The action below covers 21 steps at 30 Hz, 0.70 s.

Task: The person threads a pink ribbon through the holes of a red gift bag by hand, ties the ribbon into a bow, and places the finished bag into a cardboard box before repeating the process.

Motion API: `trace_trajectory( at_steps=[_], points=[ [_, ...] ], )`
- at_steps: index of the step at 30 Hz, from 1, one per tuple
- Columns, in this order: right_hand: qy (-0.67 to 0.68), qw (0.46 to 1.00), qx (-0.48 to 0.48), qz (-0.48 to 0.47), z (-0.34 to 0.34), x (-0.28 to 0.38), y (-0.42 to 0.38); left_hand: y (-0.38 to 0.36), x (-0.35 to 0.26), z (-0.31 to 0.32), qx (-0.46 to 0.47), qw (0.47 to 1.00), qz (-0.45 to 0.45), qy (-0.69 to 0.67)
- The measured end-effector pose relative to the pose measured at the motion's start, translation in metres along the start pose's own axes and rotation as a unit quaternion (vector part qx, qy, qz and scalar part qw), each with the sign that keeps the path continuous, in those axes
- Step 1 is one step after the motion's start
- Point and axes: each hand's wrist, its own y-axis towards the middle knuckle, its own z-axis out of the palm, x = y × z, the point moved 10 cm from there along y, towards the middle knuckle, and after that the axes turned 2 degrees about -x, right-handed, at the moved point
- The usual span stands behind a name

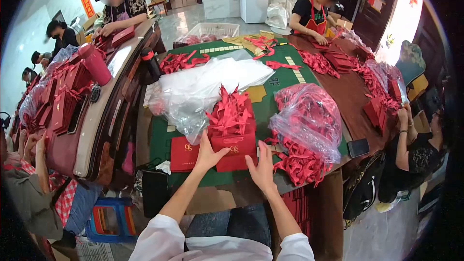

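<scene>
A row of packed red paper bags (233,141) with ribbon ends spilling from the top lies in front of me on the table. The nearest one has gold lettering. My left hand (209,153) rests along its left edge, fingers stretched and thumb lying over the front. At the lower right edge, my right hand (261,166) touches the bag with its fingers extended and apart. Another flat red bag (182,157) lies just left of my left hand. To the right, clear plastic wrap (307,125) covers a heap of red ribbons (302,164), close to my right hand.
A white plastic sheet (208,79) covers part of the green tabletop (162,137). A black phone (358,148) lies at the right edge; a dark bottle (151,65) stands at the left. Co-workers sit around, one in a red apron (316,21). Blue stools (112,217) stand below left.
</scene>
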Motion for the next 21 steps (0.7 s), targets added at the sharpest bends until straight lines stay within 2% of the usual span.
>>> trace_trajectory(
  at_steps=[3, 9, 11, 12, 16, 18, 20, 21],
  points=[
    [0.032, 0.999, 0.030, 0.016, 0.031, -0.022, 0.013, 0.008, 0.011, 0.016, 0.048, 0.997, -0.006, -0.052],
    [0.045, 0.996, 0.052, 0.059, 0.058, -0.046, 0.033, 0.030, 0.022, 0.036, 0.020, 0.999, -0.028, -0.019],
    [0.015, 0.999, 0.019, 0.042, 0.056, -0.050, 0.042, 0.042, 0.019, 0.046, 0.015, 0.998, 0.005, -0.054],
    [0.013, 0.997, 0.019, 0.072, 0.055, -0.051, 0.047, 0.044, 0.014, 0.047, -0.012, 0.999, 0.021, -0.036],
    [-0.007, 0.999, 0.025, 0.048, 0.055, -0.056, 0.054, 0.044, 0.014, 0.053, -0.019, 0.998, -0.044, -0.037],
    [0.015, 0.997, 0.023, 0.077, 0.051, -0.059, 0.049, 0.034, 0.014, 0.046, -0.015, 0.996, -0.084, -0.030],
    [0.019, 0.995, 0.018, 0.096, 0.044, -0.051, 0.041, 0.020, -0.003, 0.028, -0.040, 0.997, -0.020, 0.069],
    [0.005, 0.998, -0.014, 0.066, 0.030, -0.034, 0.039, 0.011, -0.015, 0.010, -0.072, 0.995, 0.027, 0.061]
  ],
)
